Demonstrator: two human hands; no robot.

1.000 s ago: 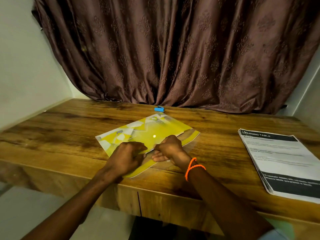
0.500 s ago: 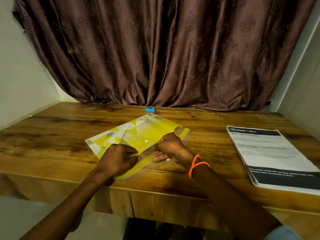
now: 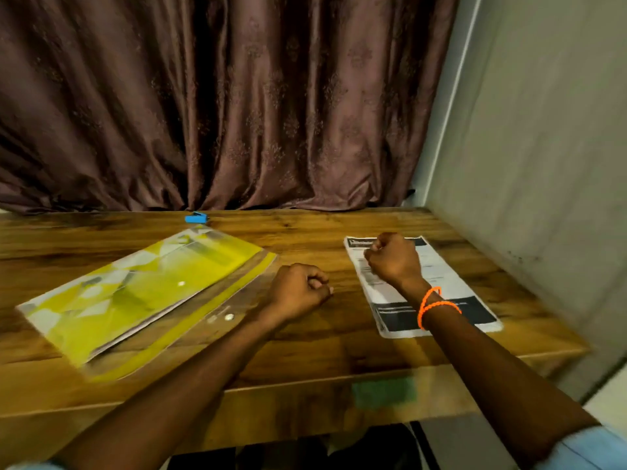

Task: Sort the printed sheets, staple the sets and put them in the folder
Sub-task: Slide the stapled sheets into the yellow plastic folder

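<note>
So both fists are curled with nothing in grip: our right hand (image 3: 393, 262) over the printed sheets (image 3: 437, 300), our left hand (image 3: 300, 290) between them and the folder (image 3: 142, 293). Lift sheets singly.

Folder (image 3: 146, 293) left of sheets (image 3: 437, 300)

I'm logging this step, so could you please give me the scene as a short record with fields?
Folder: yellow folder flat on the table, flap open
Sheets: printed sheets stacked at the right
Stapler: blue stapler by the curtain
Left hand: left hand curled, holding nothing
Right hand: right hand curled over the sheets; grip unclear
</note>
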